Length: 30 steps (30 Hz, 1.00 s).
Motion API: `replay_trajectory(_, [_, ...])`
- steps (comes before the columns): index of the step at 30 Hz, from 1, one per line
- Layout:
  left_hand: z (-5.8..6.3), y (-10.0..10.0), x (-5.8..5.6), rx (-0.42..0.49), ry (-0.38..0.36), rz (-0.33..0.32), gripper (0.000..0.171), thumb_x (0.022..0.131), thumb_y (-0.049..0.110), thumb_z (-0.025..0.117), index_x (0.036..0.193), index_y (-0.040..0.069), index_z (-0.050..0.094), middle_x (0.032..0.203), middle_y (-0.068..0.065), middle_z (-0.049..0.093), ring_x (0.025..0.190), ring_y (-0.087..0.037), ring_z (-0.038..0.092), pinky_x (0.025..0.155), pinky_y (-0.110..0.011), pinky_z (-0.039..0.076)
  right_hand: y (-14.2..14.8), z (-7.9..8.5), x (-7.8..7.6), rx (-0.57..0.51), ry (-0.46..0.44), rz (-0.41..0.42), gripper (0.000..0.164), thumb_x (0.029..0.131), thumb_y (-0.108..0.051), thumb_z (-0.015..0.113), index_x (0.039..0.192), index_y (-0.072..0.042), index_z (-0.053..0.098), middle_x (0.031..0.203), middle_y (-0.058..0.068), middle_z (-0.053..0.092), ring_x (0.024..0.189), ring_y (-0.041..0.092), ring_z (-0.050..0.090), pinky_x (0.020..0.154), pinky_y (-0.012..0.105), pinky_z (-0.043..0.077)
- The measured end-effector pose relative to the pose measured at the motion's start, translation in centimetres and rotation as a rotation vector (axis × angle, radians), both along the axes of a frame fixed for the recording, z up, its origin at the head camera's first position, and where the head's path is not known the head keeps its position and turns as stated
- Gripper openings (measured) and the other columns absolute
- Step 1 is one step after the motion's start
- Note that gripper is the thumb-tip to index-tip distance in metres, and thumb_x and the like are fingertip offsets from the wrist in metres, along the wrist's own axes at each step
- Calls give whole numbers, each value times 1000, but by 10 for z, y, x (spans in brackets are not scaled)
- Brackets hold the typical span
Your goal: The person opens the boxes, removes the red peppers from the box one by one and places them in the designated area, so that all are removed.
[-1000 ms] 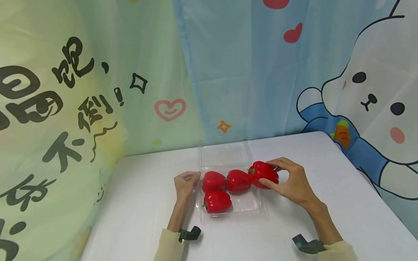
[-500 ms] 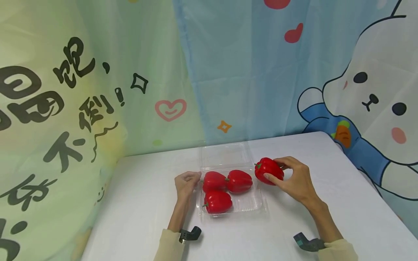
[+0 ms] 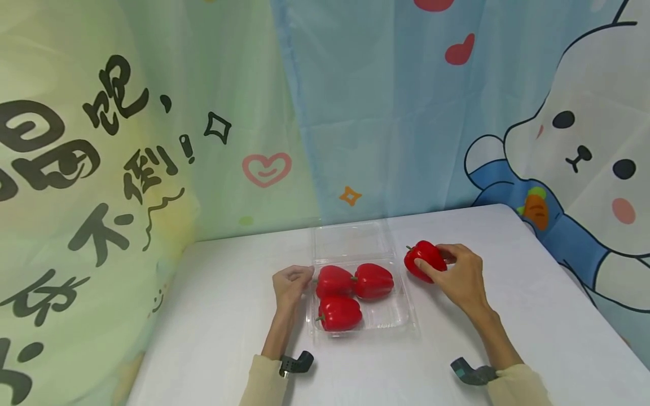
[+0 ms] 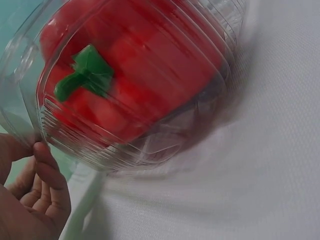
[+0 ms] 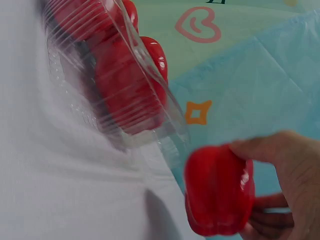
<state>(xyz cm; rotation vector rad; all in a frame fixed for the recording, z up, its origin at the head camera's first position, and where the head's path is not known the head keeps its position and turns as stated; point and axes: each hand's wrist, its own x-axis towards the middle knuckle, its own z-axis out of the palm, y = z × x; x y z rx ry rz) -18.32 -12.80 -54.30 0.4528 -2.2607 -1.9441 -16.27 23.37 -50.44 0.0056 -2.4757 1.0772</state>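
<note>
My right hand (image 3: 463,277) grips a red bell pepper (image 3: 424,261) with a green stem, thumb on the near side and fingers behind, to the right of a clear plastic clamshell box (image 3: 388,316). In the right wrist view this bell pepper (image 5: 218,192) shows apart from the box wall. Three more red bell peppers lie in the box: one at back left (image 3: 334,281), one at back right (image 3: 374,281), one at front left (image 3: 339,313). My left hand (image 3: 291,286) pinches the box's left rim between thumb and index finger, as the left wrist view shows.
The open clear lid (image 3: 350,241) lies back toward the curtain (image 3: 355,124). A white cloth (image 3: 218,316) covers the table. Dark wrist cameras (image 3: 297,362) sit on both wrists.
My right hand has moved the bell pepper up and right, from over the box's back right corner to beyond its right side. The left hand stays at the rim.
</note>
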Motion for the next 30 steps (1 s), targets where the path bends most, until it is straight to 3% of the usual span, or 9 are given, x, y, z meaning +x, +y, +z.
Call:
replay_trajectory(6, [0, 0, -1, 16, 8, 5, 17, 96, 17, 80, 91, 0, 80, 84, -14, 82, 73, -12, 68, 73, -25, 56, -6, -6, -9, -118, -45, -115, 59, 87, -25, 90, 132, 8, 70, 124, 31, 74, 109, 46, 69, 91, 66, 63])
replay_trajectory(13, [-2, 0, -1, 19, 27, 1, 19, 96, 17, 80, 91, -2, 79, 83, -15, 81, 72, -12, 68, 69, -24, 55, -12, -15, -21, -163, -51, -222, 60, 88, -30, 89, 127, 12, 71, 119, 34, 74, 110, 48, 68, 95, 66, 61])
replay_trajectory(22, [-1, 0, 1, 19, 32, -10, 18, 96, 17, 80, 92, -1, 80, 86, -18, 81, 72, -12, 68, 69, -25, 55, -23, -20, -31, -187, -109, -275, 64, 91, -29, 87, 134, 13, 65, 132, 34, 68, 127, 49, 61, 97, 68, 60])
replay_trajectory(30, [0, 0, -1, 25, 35, -6, 17, 96, 16, 80, 91, -1, 80, 84, -16, 81, 71, -12, 68, 71, -25, 55, -28, -20, -37, -205, -92, -299, 62, 91, -28, 86, 132, 13, 66, 133, 33, 69, 126, 49, 62, 96, 68, 60])
